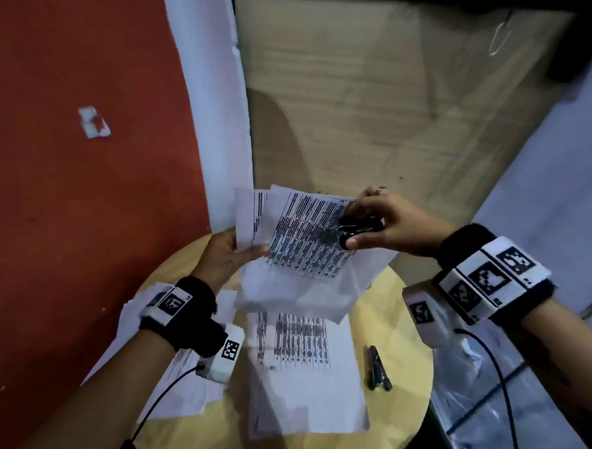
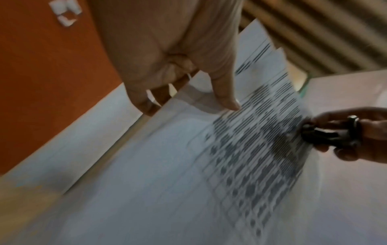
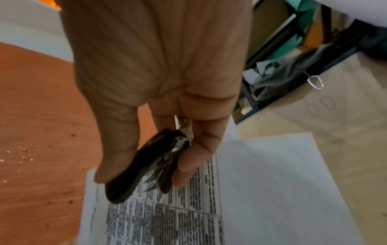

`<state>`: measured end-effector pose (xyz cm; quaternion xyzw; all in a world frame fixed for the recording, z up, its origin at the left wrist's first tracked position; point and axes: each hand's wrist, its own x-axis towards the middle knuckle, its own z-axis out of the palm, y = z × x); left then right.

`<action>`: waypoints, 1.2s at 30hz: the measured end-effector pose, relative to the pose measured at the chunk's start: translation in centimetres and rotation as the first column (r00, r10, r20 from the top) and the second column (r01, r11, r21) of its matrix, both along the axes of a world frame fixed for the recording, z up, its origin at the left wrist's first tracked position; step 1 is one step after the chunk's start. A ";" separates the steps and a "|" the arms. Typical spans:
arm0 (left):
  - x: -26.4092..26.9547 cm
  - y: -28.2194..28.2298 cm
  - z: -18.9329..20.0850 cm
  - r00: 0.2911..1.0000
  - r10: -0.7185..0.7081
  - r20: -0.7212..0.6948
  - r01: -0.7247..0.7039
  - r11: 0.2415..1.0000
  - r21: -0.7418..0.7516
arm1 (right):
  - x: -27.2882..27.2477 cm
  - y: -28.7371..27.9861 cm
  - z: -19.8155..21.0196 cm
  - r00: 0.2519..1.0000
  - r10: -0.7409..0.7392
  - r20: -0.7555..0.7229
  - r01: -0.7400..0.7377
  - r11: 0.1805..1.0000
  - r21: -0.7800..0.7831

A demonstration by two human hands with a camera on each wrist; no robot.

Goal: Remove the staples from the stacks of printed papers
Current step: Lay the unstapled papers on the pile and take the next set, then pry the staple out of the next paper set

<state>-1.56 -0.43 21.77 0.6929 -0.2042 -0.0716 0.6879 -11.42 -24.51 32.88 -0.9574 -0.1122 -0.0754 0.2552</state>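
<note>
My left hand (image 1: 233, 252) pinches the left edge of a stack of printed papers (image 1: 307, 238) and holds it up above the round table (image 1: 399, 377); its thumb (image 2: 225, 97) lies on the top sheet. At the stack's far right corner my right hand (image 1: 373, 221) squeezes a black staple remover (image 1: 357, 229) between thumb and fingers. The remover's metal claws (image 3: 155, 180) sit on the printed sheet (image 3: 163, 220). No staple can be made out. The same remover (image 2: 326, 137) shows at the paper's (image 2: 240, 165) edge in the left wrist view.
More printed sheets (image 1: 301, 358) lie flat on the yellow table below, others (image 1: 184, 373) under my left wrist. A black pen-like object (image 1: 378, 367) lies to their right. Red floor (image 1: 65, 212) on the left, a wooden panel (image 1: 380, 101) ahead, clear plastic (image 1: 484, 406) at the right.
</note>
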 end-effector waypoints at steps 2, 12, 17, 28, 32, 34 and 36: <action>0.4 -0.1 3.2 0.980 0.124 0.159 -0.112 0.990 -0.080 | -1.0 0.3 2.0 1.000 0.026 0.006 -0.026 0.999 -0.036; -3.0 -1.1 16.2 0.700 -0.131 0.702 -0.315 0.825 0.468 | -4.1 2.3 7.7 0.984 0.124 0.127 -0.112 0.988 -0.103; -3.1 -1.2 16.9 0.773 -0.145 0.617 -0.141 0.909 0.391 | -5.3 2.2 8.9 0.980 0.126 0.152 -0.111 0.988 -0.104; -5.1 -1.8 17.0 0.771 -0.206 0.602 -0.020 0.938 0.346 | -6.0 2.4 9.2 0.988 0.053 0.142 -0.041 0.995 -0.087; -4.8 -1.9 16.9 0.791 -0.149 0.593 -0.089 0.931 0.353 | -6.0 2.5 9.2 0.989 0.079 0.125 -0.068 0.993 -0.093; -4.8 -1.9 16.8 0.788 -0.142 0.599 -0.111 0.925 0.365 | -5.9 2.5 9.0 0.986 0.055 0.156 -0.041 0.995 -0.095; -4.9 -1.9 16.9 0.773 -0.142 0.618 -0.141 0.912 0.385 | -5.9 3.0 8.6 0.939 0.036 0.342 -0.009 0.997 -0.081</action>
